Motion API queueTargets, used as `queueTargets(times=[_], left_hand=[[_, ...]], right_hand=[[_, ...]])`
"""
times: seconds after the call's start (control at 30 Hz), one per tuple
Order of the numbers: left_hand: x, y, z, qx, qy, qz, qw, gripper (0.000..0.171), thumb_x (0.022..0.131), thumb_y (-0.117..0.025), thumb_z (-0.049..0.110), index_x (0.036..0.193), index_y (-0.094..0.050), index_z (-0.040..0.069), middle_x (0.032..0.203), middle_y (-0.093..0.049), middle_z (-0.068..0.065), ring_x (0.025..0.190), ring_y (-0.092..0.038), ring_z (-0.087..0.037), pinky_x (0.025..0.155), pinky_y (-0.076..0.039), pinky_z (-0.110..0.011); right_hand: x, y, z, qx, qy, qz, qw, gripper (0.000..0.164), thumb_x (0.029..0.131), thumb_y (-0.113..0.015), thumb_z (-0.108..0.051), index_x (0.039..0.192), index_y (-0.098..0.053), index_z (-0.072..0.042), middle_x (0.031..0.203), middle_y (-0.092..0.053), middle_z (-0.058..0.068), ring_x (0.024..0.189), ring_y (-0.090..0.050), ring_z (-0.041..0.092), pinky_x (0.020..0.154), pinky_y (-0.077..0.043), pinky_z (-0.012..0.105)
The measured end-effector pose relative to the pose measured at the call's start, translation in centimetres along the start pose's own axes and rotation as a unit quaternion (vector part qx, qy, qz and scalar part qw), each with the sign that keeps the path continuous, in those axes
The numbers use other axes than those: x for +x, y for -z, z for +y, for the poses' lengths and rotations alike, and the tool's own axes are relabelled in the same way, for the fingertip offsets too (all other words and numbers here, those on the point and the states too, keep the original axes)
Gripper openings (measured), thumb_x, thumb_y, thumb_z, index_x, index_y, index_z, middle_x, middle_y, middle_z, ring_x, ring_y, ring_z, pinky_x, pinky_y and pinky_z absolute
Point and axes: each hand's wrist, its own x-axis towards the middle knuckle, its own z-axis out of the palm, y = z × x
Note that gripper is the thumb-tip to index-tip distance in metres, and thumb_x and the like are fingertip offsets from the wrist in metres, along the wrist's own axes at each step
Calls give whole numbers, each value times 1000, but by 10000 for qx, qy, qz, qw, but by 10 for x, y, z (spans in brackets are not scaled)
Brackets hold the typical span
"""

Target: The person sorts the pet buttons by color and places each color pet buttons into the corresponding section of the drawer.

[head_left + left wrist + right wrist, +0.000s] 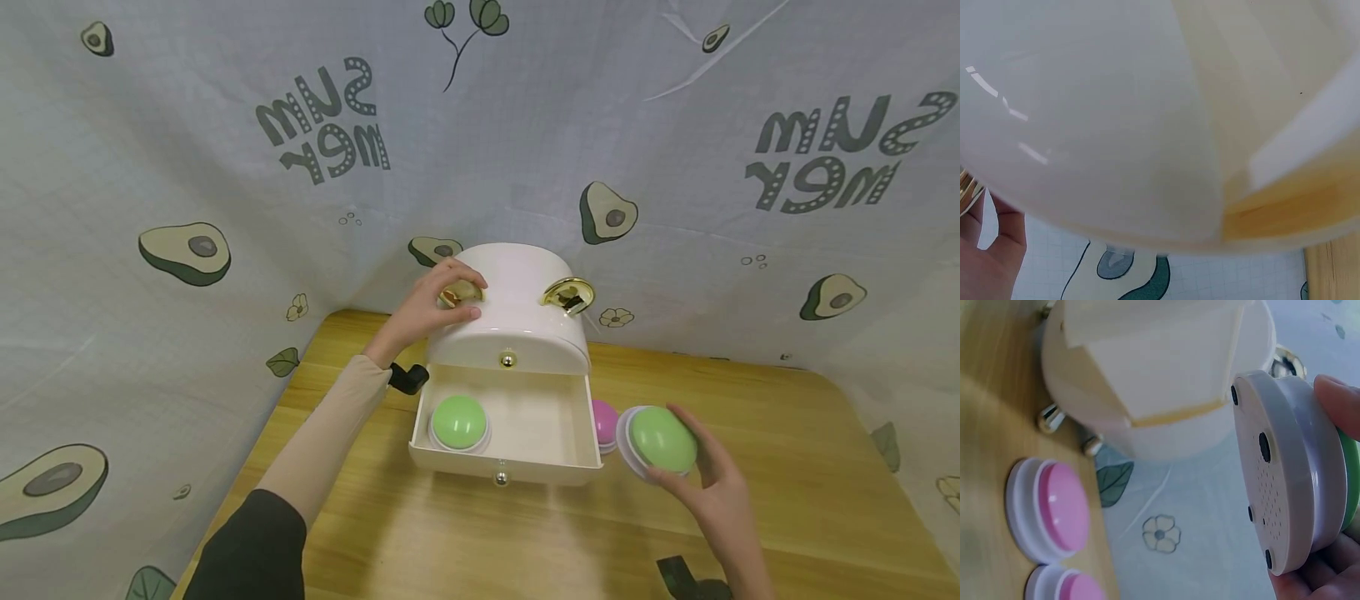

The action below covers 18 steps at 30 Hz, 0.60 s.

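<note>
A white domed drawer box (517, 287) stands on the table, its lower drawer (536, 417) pulled out. My left hand (431, 304) grips the gold ear (461, 292) on the box's left side, thumb and fingers curved round it. In the drawer's left part sits a green push button (459, 422) on a white base. My right hand (712, 483) holds another green push button (660, 439) by its edge, to the right of the drawer. The right wrist view shows that button's white underside (1266, 481), with small black feet and a patch of holes.
Two pink push buttons (1063, 506) rest on the wooden table (750, 450) right of the box; the head view shows one partly hidden by the drawer. A second gold ear (568, 294) sits on the box's right. A printed cloth (525, 142) hangs behind.
</note>
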Motion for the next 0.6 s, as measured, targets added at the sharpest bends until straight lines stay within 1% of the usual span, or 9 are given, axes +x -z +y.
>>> queueTargets(times=[0.1,0.27,0.37,0.43,0.6], left_hand=[[0,0,0,61,-31,11,10000,30,83,-75,16,111,-65,11,112,-51,1,111,-46,-16,86,-44,-37],[0,0,-1,9,-12,13,10000,29,83,-74,15,110,-65,11,112,-52,1,110,-46,-16,85,-45,-38],[0,0,-2,-7,-11,16,10000,28,84,-74,16,110,-65,12,112,-52,1,110,-46,-15,85,-44,-38],[0,0,-2,-16,-16,19,10000,28,84,-73,16,110,-65,12,112,-52,2,110,-46,-15,85,-44,-38],[1,0,-2,-52,-14,23,10000,28,84,-73,16,110,-65,12,112,-52,2,110,-46,-15,86,-44,-39]], right_hand=[[6,-5,-9,117,321,-101,9994,81,76,-73,11,146,-38,-9,145,-41,2,133,-34,7,101,-27,11],[15,-15,-22,578,822,-298,9945,81,71,-73,18,143,-40,-1,142,-44,6,132,-37,9,102,-28,14],[20,-22,-30,689,905,-384,9928,82,69,-73,20,142,-41,0,141,-46,6,129,-39,8,100,-31,14],[22,-26,-35,765,929,-436,9918,82,68,-73,21,141,-42,1,140,-46,8,128,-41,9,100,-31,14],[27,-35,-44,845,956,-546,9903,81,69,-73,20,141,-42,0,141,-44,13,129,-41,10,103,-29,16]])
